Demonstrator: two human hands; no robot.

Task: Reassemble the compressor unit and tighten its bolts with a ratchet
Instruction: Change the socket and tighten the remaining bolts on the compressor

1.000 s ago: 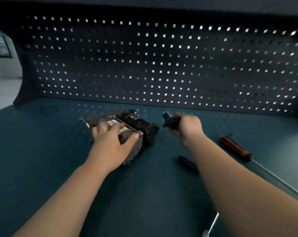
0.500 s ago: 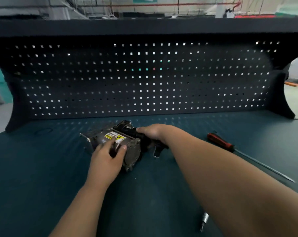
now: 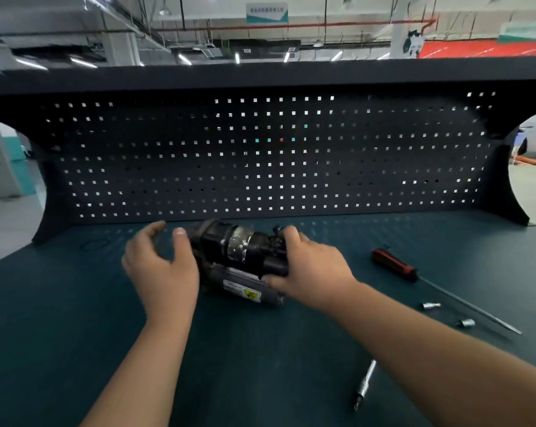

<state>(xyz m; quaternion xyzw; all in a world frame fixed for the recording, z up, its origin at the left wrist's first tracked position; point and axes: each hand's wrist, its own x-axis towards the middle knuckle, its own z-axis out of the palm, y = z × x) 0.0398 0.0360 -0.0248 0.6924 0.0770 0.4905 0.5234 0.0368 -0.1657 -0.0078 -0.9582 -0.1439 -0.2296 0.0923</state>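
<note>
While my right hand [image 3: 312, 272] grips the compressor unit [image 3: 239, 257] to steady it, my left hand [image 3: 162, 269] hovers open at its other end, holding nothing.

Yellow warning label [image 3: 243, 290] on the compressor unit [image 3: 223, 245]: print illegible.

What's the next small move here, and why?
Probably close the left hand around the compressor's left end. Its fingers are spread open beside that end, and only the right hand grips the unit, at the other end.
</note>
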